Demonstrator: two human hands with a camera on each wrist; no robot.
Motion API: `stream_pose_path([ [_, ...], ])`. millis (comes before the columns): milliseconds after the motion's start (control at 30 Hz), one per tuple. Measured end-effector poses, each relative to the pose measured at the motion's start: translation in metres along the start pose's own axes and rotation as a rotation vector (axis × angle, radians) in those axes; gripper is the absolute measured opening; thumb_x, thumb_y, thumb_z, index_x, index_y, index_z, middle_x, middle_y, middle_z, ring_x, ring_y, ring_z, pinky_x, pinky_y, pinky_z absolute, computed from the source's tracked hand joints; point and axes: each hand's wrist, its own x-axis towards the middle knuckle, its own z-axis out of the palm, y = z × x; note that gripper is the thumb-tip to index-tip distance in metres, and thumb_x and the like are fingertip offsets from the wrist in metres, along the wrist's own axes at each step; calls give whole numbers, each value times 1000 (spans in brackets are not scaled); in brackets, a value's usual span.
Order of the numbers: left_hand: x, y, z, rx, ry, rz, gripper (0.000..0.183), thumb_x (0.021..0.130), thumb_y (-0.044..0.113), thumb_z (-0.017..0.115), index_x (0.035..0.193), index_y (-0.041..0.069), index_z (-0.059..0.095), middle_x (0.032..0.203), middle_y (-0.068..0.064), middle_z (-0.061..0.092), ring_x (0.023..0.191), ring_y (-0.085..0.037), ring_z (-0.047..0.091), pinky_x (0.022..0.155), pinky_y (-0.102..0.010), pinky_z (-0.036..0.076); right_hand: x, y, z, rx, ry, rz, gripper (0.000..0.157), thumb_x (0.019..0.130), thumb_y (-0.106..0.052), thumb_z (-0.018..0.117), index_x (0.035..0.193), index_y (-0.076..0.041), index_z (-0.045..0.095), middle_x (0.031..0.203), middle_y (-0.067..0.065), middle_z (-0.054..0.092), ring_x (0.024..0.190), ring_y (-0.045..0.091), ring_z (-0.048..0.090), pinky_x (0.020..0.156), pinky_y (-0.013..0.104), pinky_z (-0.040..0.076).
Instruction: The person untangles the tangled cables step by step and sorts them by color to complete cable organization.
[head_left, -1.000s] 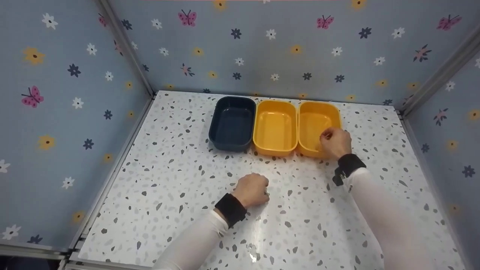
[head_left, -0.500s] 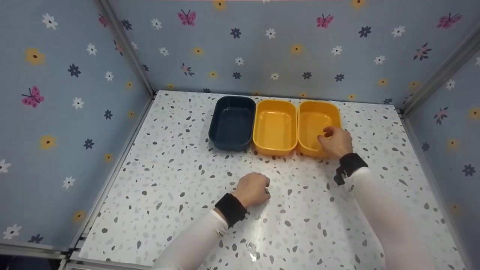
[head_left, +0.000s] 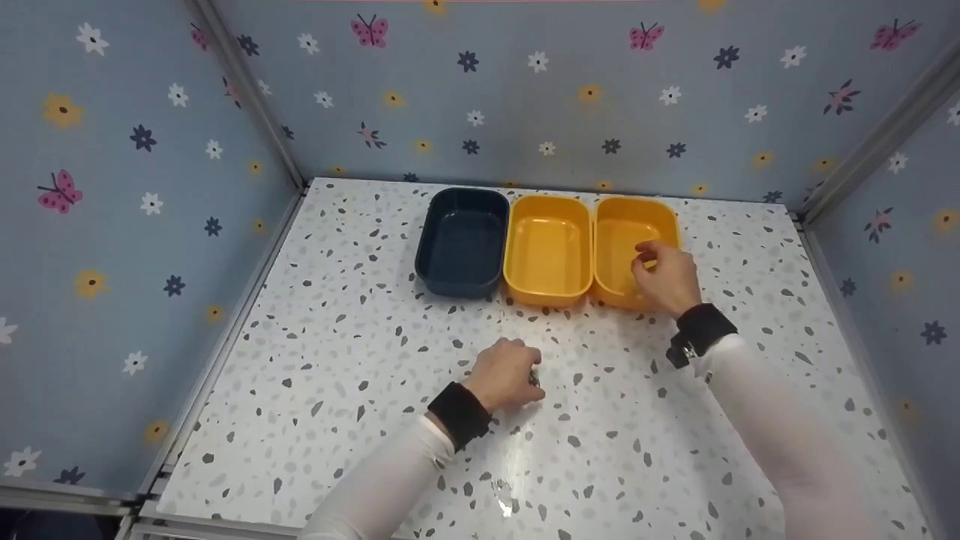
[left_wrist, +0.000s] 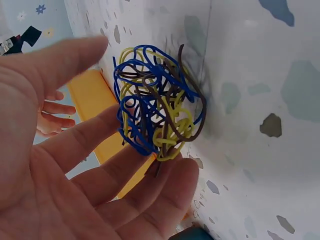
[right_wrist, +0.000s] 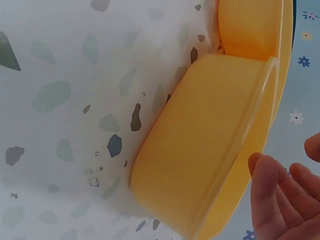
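Observation:
A tangle of blue, yellow and brown wires [left_wrist: 155,100] lies against the fingers of my left hand [head_left: 504,375], low over the table. The left wrist view shows the thumb held away from the tangle and the fingers only gently bent beside it. My right hand [head_left: 666,277] hovers over the near right part of the right yellow container [head_left: 619,244], fingers loosely curved. Nothing shows between that thumb and the fingers [right_wrist: 267,185] in the right wrist view.
To the left of that container stand another yellow container [head_left: 550,251] and a dark blue container [head_left: 463,247], in a row at the back. The speckled white table [head_left: 337,337] is enclosed by flowered panels [head_left: 510,90].
The thumb and fingers of my left hand have spread apart, bringing a bit of the wires into sight. My right thumb and fingers have parted slightly over the right yellow container.

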Motion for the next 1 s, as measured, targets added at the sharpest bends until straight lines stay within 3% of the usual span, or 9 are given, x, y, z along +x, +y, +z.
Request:
stream_pose_path([
  [233,-1,-3,-3,45,-2,9,48,83,26,91,128,13,80,120,-10,80,112,-34,71,92,-49,63,-11,-16,-3,12,11,-113,41,109,-20,63,145,1,68,136,26,77,116,45,78,105,59,64],
  [500,-1,-3,-3,-12,36,28,42,89,12,83,131,10,79,122,-13,81,112,-35,76,98,-49,64,-30,-32,2,47,7,-255,35,107,-13,67,138,2,72,129,26,80,108,44,81,99,58,66],
  [767,1,-5,-1,-46,72,48,24,97,11,75,120,9,82,112,-12,82,104,-31,77,93,-47,65,-55,-44,18,21,-78,-333,27,107,-15,71,130,-2,78,125,21,83,106,40,82,96,57,68],
  [1000,3,-3,-1,-53,105,55,21,101,14,72,118,13,85,110,-10,82,101,-29,77,89,-45,65,-73,-48,32,-10,-161,-475,12,101,-7,76,110,-6,85,101,11,87,88,28,82,82,44,68],
])
